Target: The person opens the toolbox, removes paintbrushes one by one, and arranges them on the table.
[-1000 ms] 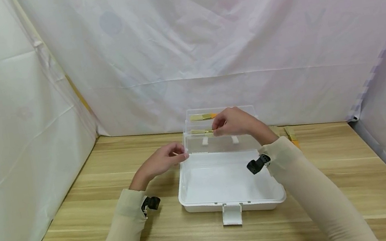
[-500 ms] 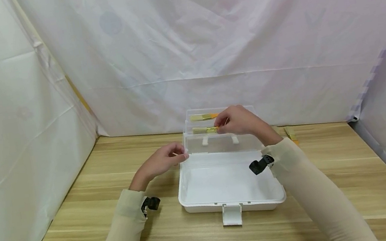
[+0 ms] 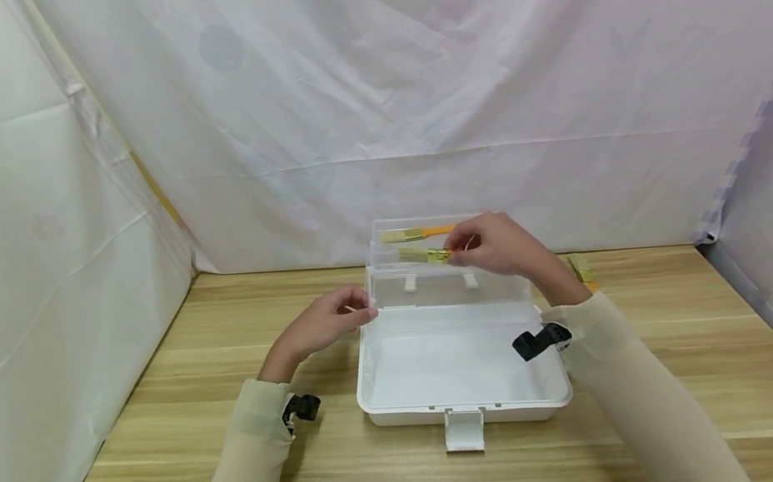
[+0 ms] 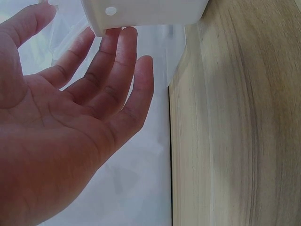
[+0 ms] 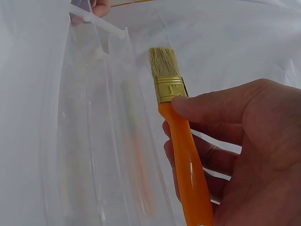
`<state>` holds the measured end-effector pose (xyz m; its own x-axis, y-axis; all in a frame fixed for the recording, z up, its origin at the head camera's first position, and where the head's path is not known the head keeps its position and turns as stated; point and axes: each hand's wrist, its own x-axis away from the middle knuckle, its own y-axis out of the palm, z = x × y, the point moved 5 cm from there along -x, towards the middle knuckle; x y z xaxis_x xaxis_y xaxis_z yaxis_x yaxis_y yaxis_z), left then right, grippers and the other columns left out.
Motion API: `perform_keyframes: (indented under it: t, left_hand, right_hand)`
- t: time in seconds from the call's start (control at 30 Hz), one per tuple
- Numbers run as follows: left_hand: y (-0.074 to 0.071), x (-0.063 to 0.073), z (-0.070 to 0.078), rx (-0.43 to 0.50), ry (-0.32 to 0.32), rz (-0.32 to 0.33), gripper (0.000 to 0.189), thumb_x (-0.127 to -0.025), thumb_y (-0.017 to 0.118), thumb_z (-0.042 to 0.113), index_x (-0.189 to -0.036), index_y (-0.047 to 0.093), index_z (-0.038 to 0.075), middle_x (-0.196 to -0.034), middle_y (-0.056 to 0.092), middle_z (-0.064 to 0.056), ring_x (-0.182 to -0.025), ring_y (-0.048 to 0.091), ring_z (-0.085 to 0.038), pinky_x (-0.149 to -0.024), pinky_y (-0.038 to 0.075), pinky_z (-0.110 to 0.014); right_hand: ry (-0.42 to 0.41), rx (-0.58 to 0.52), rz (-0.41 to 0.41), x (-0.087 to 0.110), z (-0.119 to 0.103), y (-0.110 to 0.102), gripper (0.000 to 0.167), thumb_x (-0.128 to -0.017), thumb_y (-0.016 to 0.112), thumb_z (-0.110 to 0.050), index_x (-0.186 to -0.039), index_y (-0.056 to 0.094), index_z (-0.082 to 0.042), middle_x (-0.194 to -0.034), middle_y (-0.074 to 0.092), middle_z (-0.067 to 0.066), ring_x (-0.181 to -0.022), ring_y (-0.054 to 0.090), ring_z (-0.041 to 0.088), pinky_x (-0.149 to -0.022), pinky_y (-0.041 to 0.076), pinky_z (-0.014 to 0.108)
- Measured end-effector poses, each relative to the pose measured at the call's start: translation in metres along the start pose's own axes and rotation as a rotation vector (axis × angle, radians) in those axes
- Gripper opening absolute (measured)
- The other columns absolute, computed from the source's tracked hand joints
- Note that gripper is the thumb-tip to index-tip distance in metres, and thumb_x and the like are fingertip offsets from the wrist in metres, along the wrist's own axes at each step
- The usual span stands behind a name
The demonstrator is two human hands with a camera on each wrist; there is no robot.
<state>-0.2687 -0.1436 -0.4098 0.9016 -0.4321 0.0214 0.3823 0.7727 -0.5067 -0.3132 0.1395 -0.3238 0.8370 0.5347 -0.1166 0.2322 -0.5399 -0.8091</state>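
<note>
My right hand (image 3: 496, 242) pinches a flat paintbrush (image 5: 187, 160) between thumb and fingers, near its gold ferrule. The brush has an orange handle and pale bristles. In the head view its bristles overlap the middle clear tray (image 3: 379, 256) of a white storage box (image 3: 414, 417). Another orange-handled brush (image 3: 407, 234) lies in the rearmost tray, partly covered by the right hand. My left hand (image 3: 323, 320) holds the left end of the box's clear trays, thumb in front. In the left wrist view its fingertips (image 4: 127, 35) sit right at a white corner of the box.
At the box's front hangs an unfastened latch (image 3: 465, 431). Another paintbrush (image 3: 581, 269) lies on the wooden table (image 3: 687, 362) behind the right forearm. White cloth (image 3: 407, 86) encloses the back and sides.
My right hand has moved slightly right and toward me with the brush, which has turned to show its broad side. The left hand and box have stayed put.
</note>
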Motion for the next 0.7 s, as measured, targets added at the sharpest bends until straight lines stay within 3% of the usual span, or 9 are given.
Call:
perform_keyframes:
  t: [0.7]
  left_hand:
    - [-0.001, 0.000, -0.003, -0.004, 0.008, 0.002, 0.022, -0.111, 0.069, 0.029, -0.118, 0.069, 0.008, -0.122, 0.069, -0.010, -0.112, 0.066, -0.025, -0.097, 0.057, -0.043]
  right_hand:
    - [0.058, -0.037, 0.112, 0.047, 0.021, -0.006, 0.016, -0.103, 0.078, -0.012, -0.116, 0.081, -0.003, -0.103, 0.077, 0.007, -0.097, 0.070, 0.029, -0.085, 0.057, 0.045]
